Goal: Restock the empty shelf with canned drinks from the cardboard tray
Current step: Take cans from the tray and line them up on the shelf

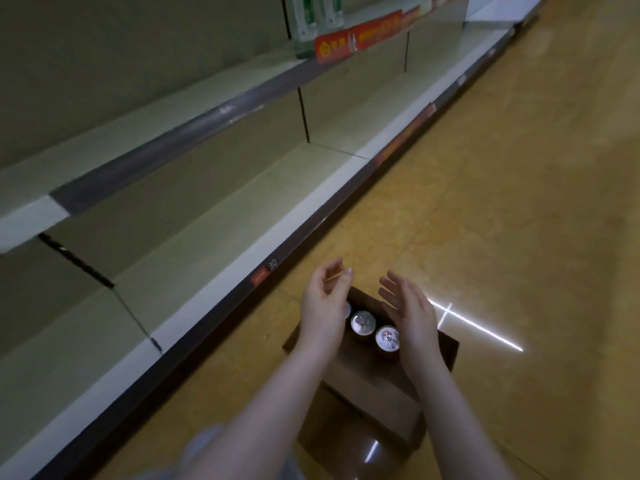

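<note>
Between my left hand point(323, 299) and right hand point(408, 306) I count two cans point(363, 323), plus the edge of a third can point(347, 308) behind the left. One cardboard tray point(446, 346) sits beneath them.

Left hand point(325, 299): raised, palm turned inward, fingers loosely curled, thumb close to forefinger, gripping nothing. Right hand point(412, 315): alongside but apart, palm facing the left one, fingers nearly straight, slightly spread. Forearms: bare, extended forward.
</note>
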The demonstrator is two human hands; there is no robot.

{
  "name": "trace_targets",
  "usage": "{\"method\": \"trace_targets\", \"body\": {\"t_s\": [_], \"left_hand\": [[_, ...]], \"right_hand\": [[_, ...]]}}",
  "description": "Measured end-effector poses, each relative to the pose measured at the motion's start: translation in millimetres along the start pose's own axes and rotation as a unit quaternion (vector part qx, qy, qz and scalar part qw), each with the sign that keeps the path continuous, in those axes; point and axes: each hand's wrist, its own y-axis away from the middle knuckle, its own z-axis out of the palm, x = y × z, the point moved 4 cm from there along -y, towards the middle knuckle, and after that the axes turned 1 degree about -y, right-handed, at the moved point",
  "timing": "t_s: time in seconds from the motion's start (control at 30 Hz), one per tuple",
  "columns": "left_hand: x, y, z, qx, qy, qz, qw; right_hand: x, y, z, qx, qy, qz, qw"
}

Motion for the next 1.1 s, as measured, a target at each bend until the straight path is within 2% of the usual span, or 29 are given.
{"method": "trace_targets", "body": {"t_s": [0.3, 0.57, 0.67, 0.8, 0.9, 1.1], "left_hand": [[-128.0, -9.9, 61.3, -0.054, 0.054, -0.127, 0.989], [-205.2, -44.2, 76.8, -0.049, 0.051, -0.137, 0.988], [-226.3, -51.5, 79.5, -0.046, 0.030, -0.149, 0.987], [-250.6, -49.7, 78.7, -0.102, -0.042, -0.173, 0.979], [-261.5, -50.3, 75.4, -0.131, -0.041, -0.209, 0.968], [-265.4, -42.3, 82.1, -0.180, -0.034, -0.222, 0.958]], "right_hand": [[84.5, -19.7, -51.1, 0.114, 0.038, 0.029, 0.992], [142.3, -55.3, -76.1, 0.181, 0.133, 0.035, 0.974], [166.1, -64.5, -80.9, 0.192, 0.182, 0.054, 0.963], [188.0, -67.9, -79.4, 0.190, 0.208, 0.095, 0.955], [192.3, -69.4, -77.8, 0.202, 0.218, 0.103, 0.949], [194.6, -72.8, -79.5, 0.219, 0.233, 0.107, 0.941]]}}
